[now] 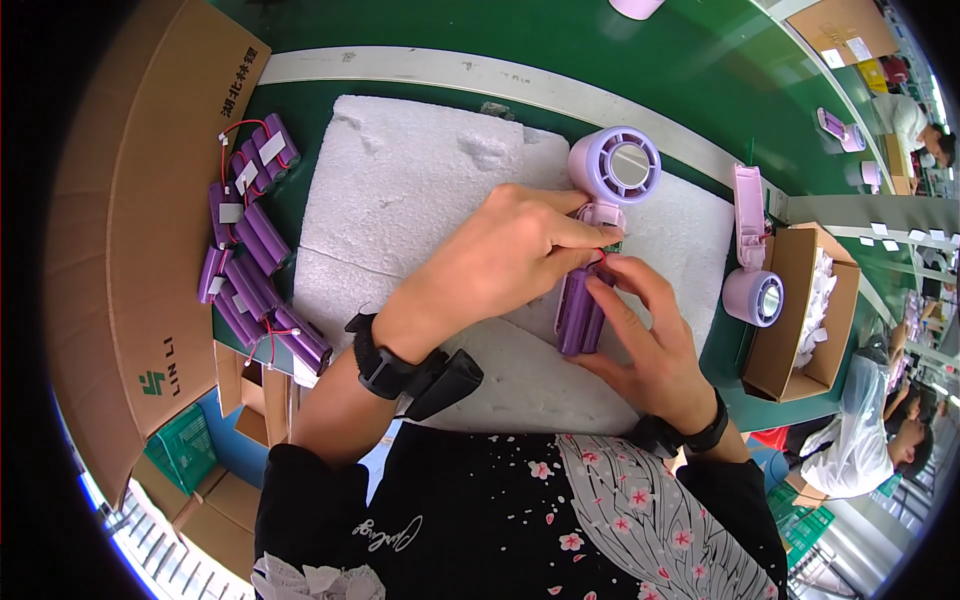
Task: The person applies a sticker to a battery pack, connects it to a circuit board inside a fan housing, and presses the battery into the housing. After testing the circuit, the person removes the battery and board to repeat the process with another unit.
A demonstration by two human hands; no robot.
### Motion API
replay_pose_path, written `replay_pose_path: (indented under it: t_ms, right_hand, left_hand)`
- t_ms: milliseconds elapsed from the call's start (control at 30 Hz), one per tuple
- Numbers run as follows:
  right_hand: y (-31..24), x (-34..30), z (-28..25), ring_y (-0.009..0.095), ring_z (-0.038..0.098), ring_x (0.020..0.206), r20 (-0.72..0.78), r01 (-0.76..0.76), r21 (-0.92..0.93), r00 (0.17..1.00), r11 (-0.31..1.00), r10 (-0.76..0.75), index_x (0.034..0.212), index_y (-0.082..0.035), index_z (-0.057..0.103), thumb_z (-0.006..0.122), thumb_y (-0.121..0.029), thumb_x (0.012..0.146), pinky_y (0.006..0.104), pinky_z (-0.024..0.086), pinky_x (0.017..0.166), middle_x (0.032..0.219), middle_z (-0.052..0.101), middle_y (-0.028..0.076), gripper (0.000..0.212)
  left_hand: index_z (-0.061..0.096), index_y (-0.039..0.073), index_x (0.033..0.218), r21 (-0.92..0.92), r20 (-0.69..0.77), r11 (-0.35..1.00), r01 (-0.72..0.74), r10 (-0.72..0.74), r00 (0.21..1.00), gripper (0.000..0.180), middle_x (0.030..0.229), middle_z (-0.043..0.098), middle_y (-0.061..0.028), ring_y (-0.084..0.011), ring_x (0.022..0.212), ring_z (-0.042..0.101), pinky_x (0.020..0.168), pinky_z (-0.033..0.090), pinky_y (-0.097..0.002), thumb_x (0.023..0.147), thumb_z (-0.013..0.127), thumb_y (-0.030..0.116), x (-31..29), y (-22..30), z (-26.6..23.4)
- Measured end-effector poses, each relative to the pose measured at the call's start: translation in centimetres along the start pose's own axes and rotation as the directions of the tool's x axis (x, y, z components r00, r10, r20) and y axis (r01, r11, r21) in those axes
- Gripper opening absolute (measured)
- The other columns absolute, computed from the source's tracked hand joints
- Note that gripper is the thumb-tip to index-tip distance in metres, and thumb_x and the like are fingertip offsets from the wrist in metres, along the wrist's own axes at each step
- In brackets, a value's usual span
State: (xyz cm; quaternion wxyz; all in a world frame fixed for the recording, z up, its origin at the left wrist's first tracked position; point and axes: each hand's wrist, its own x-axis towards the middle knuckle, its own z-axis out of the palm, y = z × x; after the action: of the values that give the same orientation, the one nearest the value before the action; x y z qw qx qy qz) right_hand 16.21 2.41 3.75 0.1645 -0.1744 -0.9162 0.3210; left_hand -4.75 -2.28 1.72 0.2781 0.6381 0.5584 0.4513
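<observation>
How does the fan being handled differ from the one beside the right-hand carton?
The held fan has its round head at the far end; the other fan has its head at the near end. The held fan is over white foam; the other fan lies untouched beside the carton. Both heads are lilac.

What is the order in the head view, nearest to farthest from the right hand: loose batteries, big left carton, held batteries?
1. Held batteries, touching the right hand
2. Loose batteries, left side, beside white foam
3. Big left carton, farther left, beyond them

A pale strip (420, 68) crosses the brightly lit green worktable (410, 25).
</observation>
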Motion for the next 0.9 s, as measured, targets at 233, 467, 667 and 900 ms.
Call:
replay_pose_path:
  t_ms: [233,467,667,900]
  right_hand:
    - [0.6,0.0,0.0,0.040,0.054,0.116,-0.035,0.050,-0.039,0.998,0.998,-0.051,0.118,0.002,0.058,0.087,-0.007,0.059,0.0442,0.049,0.096,0.132,0.050,0.019,0.066]
    - [-0.2,-0.3,0.2,0.038,0.056,0.119,-0.055,-0.047,-0.053,0.998,0.997,0.044,0.115,0.002,0.060,0.086,0.000,0.056,0.0424,0.049,0.097,0.135,0.053,0.020,0.064]
    - [-0.1,-0.4,-0.1,0.039,0.056,0.120,-0.048,-0.066,-0.091,0.997,0.994,0.062,0.113,0.003,0.062,0.085,0.002,0.055,0.0416,0.050,0.096,0.135,0.055,0.021,0.063]
    - [0.3,-0.6,0.1,0.038,0.057,0.120,-0.061,-0.065,-0.078,0.996,0.995,0.060,0.111,0.000,0.064,0.086,0.002,0.054,0.0427,0.052,0.092,0.136,0.055,0.021,0.061]
  left_hand:
    - [0.072,0.005,0.107,-0.038,0.016,0.999,-0.006,0.007,1.000,0.026,0.101,0.068,-0.0208,-0.0359,0.083,0.068,0.071,0.054,-0.0372,0.082,0.070,0.003,0.0,0.2,-0.3]
    - [0.071,0.002,0.106,-0.071,0.014,0.997,0.009,-0.008,1.000,0.021,0.093,0.066,-0.0182,-0.0376,0.084,0.064,0.073,0.051,-0.0424,0.086,0.065,0.004,0.1,0.5,-0.4]
    - [0.072,0.006,0.110,-0.035,0.074,0.999,0.030,-0.027,0.997,0.028,0.105,0.068,-0.0216,-0.0363,0.086,0.068,0.073,0.054,-0.0358,0.083,0.070,0.001,0.3,0.5,-0.7]
    - [0.071,0.005,0.110,-0.098,0.070,0.992,0.078,-0.071,0.995,0.027,0.101,0.067,-0.0181,-0.0346,0.086,0.067,0.074,0.053,-0.0387,0.082,0.071,0.006,0.1,0.3,-0.4]
